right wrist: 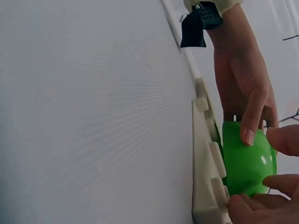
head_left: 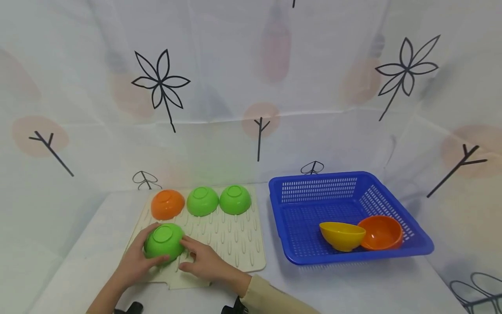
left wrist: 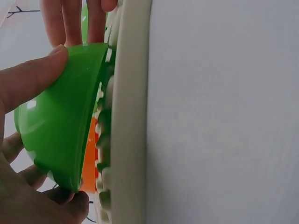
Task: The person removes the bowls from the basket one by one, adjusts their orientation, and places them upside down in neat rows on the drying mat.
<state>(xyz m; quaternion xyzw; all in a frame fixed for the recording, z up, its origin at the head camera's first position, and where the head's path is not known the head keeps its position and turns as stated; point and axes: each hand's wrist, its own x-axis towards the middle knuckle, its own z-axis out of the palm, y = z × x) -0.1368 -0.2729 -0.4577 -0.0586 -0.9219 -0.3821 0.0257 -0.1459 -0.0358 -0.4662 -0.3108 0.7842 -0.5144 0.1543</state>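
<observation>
My left hand grips an upside-down green bowl at the front left of a cream drying mat, its thumb on the near side and fingers around the far side. The left wrist view shows the bowl tilted, its rim close to the mat's ridges. From the right, my right hand reaches in with extended fingers touching the bowl's side, its thumb apart from it. Behind, an orange bowl and two green bowls, one in the middle and one at the right, rest upside down in a row.
A blue basket stands right of the mat. Inside it lie a yellow bowl and an orange bowl, side by side at the front right. A patterned curtain hangs behind the white table.
</observation>
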